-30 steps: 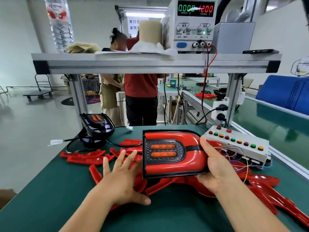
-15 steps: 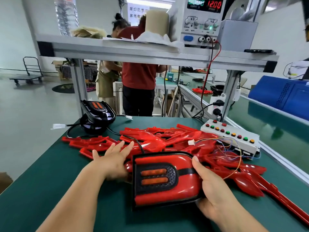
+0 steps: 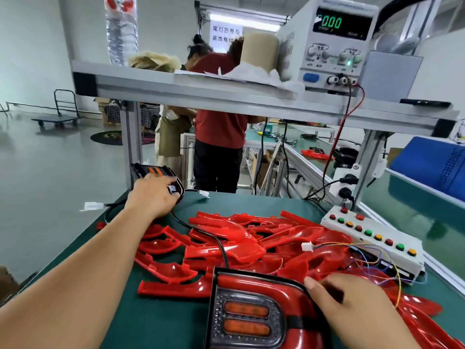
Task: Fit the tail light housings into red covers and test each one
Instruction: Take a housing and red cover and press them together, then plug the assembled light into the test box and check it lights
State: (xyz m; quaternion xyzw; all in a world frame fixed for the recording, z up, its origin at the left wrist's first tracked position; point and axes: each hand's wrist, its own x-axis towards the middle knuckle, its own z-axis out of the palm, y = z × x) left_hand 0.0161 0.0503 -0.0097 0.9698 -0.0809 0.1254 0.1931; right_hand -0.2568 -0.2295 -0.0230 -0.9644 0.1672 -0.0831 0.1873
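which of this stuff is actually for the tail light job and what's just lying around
job: housing, red covers, tail light, button box, power supply
lying about: tape roll, tissue, phone

Down at 6 o'clock, the assembled tail light [image 3: 246, 313] runs off the bottom edge, and the right hand [image 3: 352, 306] covers its right end. Its fingers are out of sight, so the grip is unclear. Up at 10 o'clock, the left hand [image 3: 153, 195] is smeared with blur over the black housing [image 3: 148, 170], hiding most of it. At 1 o'clock, knob labels on the power supply [image 3: 334, 46] are too blurred to read. At 12, the wall sign [image 3: 226, 34] sits half behind the cardboard roll [image 3: 259, 50].
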